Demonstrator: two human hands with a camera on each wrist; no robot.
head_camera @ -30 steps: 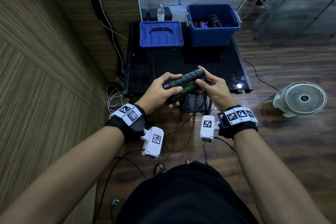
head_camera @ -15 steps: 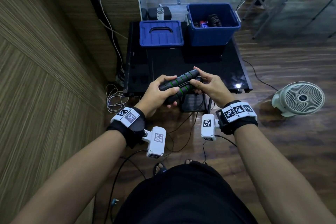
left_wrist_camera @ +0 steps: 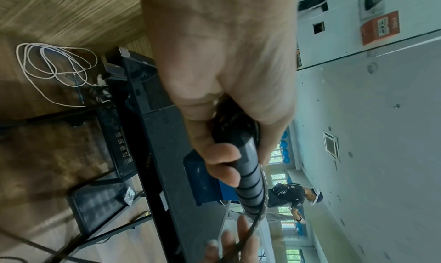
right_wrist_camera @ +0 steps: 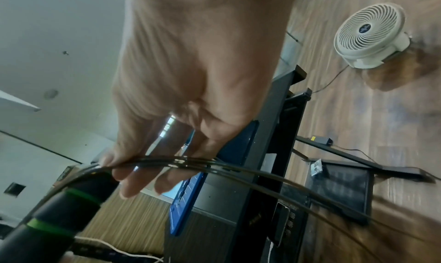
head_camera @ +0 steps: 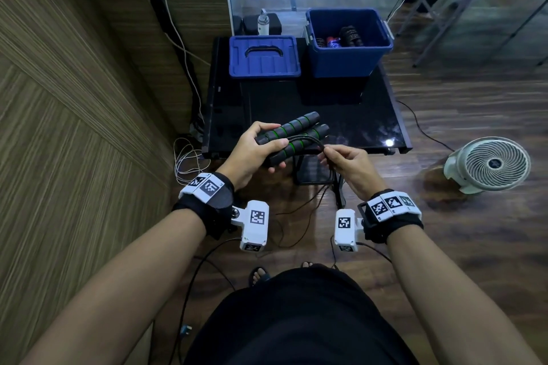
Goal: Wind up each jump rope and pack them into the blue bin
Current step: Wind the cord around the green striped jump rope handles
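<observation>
My left hand grips two black foam jump rope handles with green rings side by side, above the near edge of the black table. The handle runs out past my curled fingers in the left wrist view. My right hand pinches the thin black rope strands just right of the handles; the strands hang down toward the floor. The open blue bin stands at the table's far right and holds several wound ropes.
The blue bin lid lies on the table left of the bin. A white floor fan stands on the wood floor to the right. A wood-panel wall runs along the left, with white cable coils at its foot.
My right hand has let go of the handles and drawn back to the right, now pinching the rope strands. The left hand alone keeps both handles.
</observation>
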